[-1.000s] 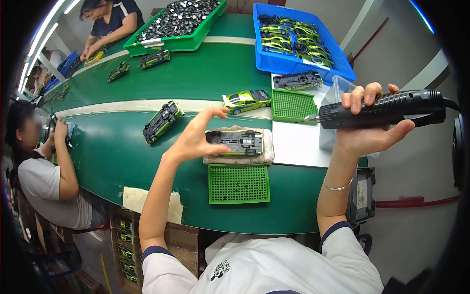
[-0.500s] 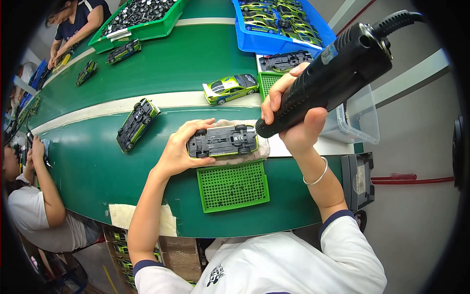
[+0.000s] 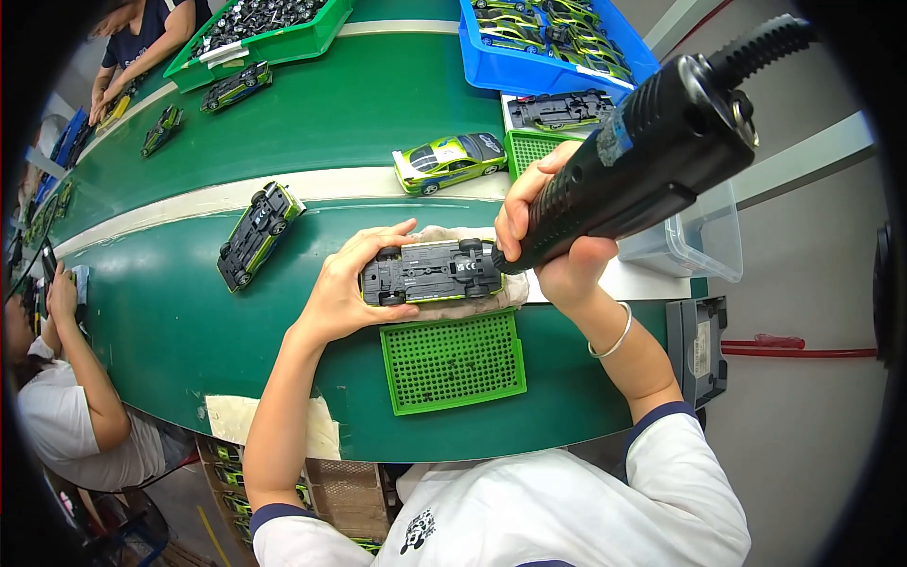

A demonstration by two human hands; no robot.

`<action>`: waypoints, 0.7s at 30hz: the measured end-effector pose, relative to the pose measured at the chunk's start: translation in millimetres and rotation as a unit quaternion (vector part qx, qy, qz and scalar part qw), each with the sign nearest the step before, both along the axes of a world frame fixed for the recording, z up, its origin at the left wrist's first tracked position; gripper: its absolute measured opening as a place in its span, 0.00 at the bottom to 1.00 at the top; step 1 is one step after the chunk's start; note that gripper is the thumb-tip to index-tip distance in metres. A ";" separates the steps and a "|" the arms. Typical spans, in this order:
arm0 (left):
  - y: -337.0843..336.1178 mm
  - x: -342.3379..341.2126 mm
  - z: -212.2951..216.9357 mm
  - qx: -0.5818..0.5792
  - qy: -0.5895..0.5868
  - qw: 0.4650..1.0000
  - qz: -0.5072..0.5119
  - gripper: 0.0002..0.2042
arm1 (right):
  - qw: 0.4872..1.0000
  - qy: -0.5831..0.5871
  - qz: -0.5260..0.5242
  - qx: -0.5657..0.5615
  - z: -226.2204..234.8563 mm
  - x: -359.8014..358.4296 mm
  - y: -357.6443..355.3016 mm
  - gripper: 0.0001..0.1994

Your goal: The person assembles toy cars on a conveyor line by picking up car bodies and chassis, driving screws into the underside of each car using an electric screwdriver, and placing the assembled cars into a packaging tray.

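Wheels up on a pale cloth pad [image 3: 444, 233] lies a toy car [image 3: 425, 272] with a black underside. My left hand [image 3: 342, 283] grips its left end, thumb along the near side and fingers along the far side. My right hand [image 3: 548, 227] is wrapped round a black electric screwdriver [image 3: 624, 170] with a thick cord at its top. The tool slants down to the left, and its lower end is at the right end of the car's underside. Whether the bit touches the car is hidden. Just below the car sits a green perforated tray [image 3: 453, 367] with small dark screws in its holes.
A green-yellow toy car [image 3: 448, 163] stands upright behind; another [image 3: 260, 236] lies overturned at left. Farther back are a blue bin of cars [image 3: 510, 80], a green bin of black parts [image 3: 283, 52] and a clear plastic box [image 3: 694, 241]. Co-workers sit at left.
The screwdriver's lower end has moved slightly down onto the right end of the car's underside. My left hand keeps its grip, and the whole view has shifted a little.
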State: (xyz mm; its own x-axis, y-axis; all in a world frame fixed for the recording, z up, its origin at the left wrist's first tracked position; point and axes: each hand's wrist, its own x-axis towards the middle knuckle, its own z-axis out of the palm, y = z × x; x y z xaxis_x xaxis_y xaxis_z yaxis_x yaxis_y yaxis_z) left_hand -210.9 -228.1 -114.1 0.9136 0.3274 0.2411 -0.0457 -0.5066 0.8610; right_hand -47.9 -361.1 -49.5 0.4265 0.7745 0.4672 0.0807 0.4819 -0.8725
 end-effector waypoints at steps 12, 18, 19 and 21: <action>-2.8 0.6 -0.7 0.010 -0.034 0.999 0.009 0.29 | 0.999 -0.034 -0.004 0.023 9.3 6.3 -6.1 0.40; -0.2 -1.8 -3.8 0.009 -0.021 1.000 -0.001 0.32 | 0.986 -0.001 0.080 0.147 10.0 -8.5 -41.3 0.41; -1.0 -1.2 -4.7 0.009 -0.022 1.000 -0.004 0.32 | 0.986 -0.003 0.078 0.148 1.2 -10.4 -41.9 0.41; -2.2 -1.2 -5.5 -0.017 -0.005 1.000 0.009 0.34 | 0.986 -0.003 0.102 0.128 -11.4 -14.9 -40.9 0.41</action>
